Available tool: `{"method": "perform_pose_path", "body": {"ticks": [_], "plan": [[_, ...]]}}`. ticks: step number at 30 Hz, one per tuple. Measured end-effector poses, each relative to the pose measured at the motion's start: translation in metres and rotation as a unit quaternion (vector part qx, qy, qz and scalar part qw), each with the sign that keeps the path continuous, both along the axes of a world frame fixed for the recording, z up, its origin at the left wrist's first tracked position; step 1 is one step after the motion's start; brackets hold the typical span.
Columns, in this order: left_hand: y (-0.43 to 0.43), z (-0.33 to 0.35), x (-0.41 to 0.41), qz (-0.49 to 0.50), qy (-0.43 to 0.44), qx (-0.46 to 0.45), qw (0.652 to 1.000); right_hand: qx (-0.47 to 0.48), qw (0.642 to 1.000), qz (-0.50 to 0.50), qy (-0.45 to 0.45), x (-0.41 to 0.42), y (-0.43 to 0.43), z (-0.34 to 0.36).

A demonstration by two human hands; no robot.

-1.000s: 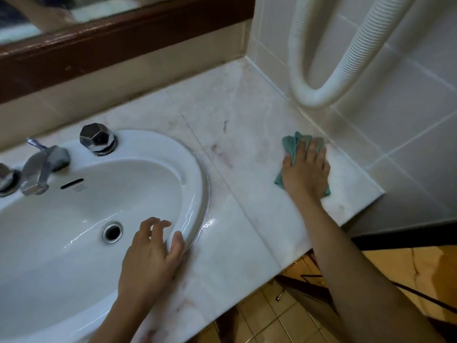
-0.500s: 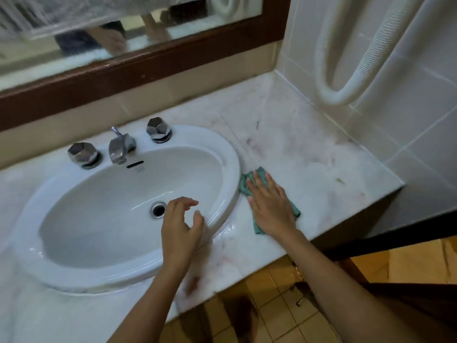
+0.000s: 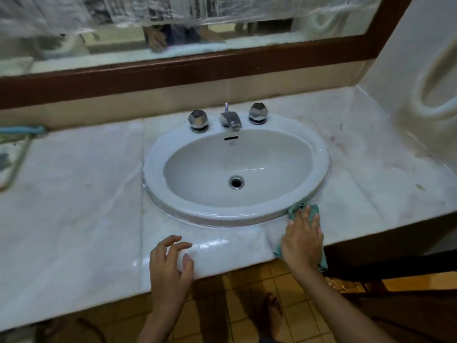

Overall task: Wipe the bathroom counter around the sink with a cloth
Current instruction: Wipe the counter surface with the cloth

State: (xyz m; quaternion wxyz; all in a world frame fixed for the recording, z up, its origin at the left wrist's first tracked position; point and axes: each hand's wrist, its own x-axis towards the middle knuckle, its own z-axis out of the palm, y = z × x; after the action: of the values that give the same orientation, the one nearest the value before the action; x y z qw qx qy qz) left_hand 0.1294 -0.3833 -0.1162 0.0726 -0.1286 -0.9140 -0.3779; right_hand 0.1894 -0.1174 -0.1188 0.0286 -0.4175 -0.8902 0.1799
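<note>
A white oval sink is set into the pale marble counter. My right hand lies flat on a green cloth, pressing it on the counter at the sink's front right rim, near the counter's front edge. Most of the cloth is hidden under the hand. My left hand hovers at the counter's front edge below the sink with loosely curled fingers and holds nothing. A wet shine shows on the marble between the two hands.
A chrome tap with two faceted knobs stands behind the basin. A mirror in a brown frame runs along the back wall. A white ribbed hose hangs on the right wall. A blue object lies at the far left.
My right hand has slid the cloth from the right side of the counter to the sink's front right rim. My left hand has left the sink rim for the counter's front edge. The view pulled back.
</note>
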Motion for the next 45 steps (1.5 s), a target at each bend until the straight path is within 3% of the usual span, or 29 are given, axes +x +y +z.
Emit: {"method": "perform_pose_path", "body": {"ticks": [7,11,13,15,17,19,24,26,29,30,31,32,35,36,38,42,45], "plan": [[-0.093,-0.007,-0.019,0.027,0.003,-0.060,0.998,0.013,0.997,0.035,-0.066,-0.019,-0.142,-0.004],[-0.161,-0.011,-0.030,0.098,-0.023,-0.069,0.993,0.055,0.984,0.158,-0.061,-0.031,-0.203,-0.008],[-0.190,-0.013,-0.034,0.126,-0.028,-0.076,0.989,0.080,0.946,0.308,-0.063,-0.041,-0.222,-0.012],[-0.215,-0.014,-0.040,0.156,-0.038,-0.088,0.983,0.097,0.884,0.455,-0.057,-0.067,-0.233,-0.015],[-0.235,-0.014,-0.049,0.182,-0.044,-0.101,0.977,0.089,0.851,0.515,-0.055,-0.106,-0.234,-0.011],[-0.253,-0.015,-0.063,0.216,-0.051,-0.114,0.968,0.083,0.852,0.514,-0.052,-0.150,-0.238,-0.009],[-0.285,-0.018,-0.091,0.303,-0.081,-0.164,0.935,0.057,0.896,0.439,-0.033,-0.227,-0.297,-0.002],[-0.292,-0.022,-0.090,0.335,-0.105,-0.167,0.921,0.049,0.860,0.507,-0.024,-0.233,-0.330,-0.007],[-0.296,-0.025,-0.086,0.344,-0.108,-0.167,0.918,0.085,0.703,0.706,0.004,-0.230,-0.344,-0.013],[-0.297,-0.025,-0.085,0.348,-0.112,-0.162,0.917,0.093,0.662,0.744,0.011,-0.241,-0.343,-0.017],[-0.296,-0.026,-0.085,0.351,-0.114,-0.156,0.916,0.098,0.646,0.757,0.020,-0.256,-0.344,-0.019],[-0.295,-0.026,-0.085,0.351,-0.111,-0.150,0.918,0.100,0.661,0.743,0.024,-0.272,-0.348,-0.019],[-0.299,-0.027,-0.085,0.352,-0.109,-0.150,0.917,0.072,0.759,0.647,0.000,-0.306,-0.390,-0.013],[-0.300,-0.027,-0.085,0.353,-0.111,-0.148,0.917,0.067,0.767,0.638,-0.013,-0.309,-0.407,-0.010],[-0.300,-0.025,-0.085,0.351,-0.112,-0.146,0.918,0.058,0.744,0.665,-0.018,-0.307,-0.434,-0.007],[-0.314,-0.015,-0.089,0.328,-0.088,-0.133,0.931,0.065,0.636,0.768,-0.020,-0.316,-0.472,-0.006],[-0.341,-0.009,-0.091,0.313,-0.073,-0.058,0.945,0.078,0.623,0.778,-0.023,-0.318,-0.489,-0.004]]}}
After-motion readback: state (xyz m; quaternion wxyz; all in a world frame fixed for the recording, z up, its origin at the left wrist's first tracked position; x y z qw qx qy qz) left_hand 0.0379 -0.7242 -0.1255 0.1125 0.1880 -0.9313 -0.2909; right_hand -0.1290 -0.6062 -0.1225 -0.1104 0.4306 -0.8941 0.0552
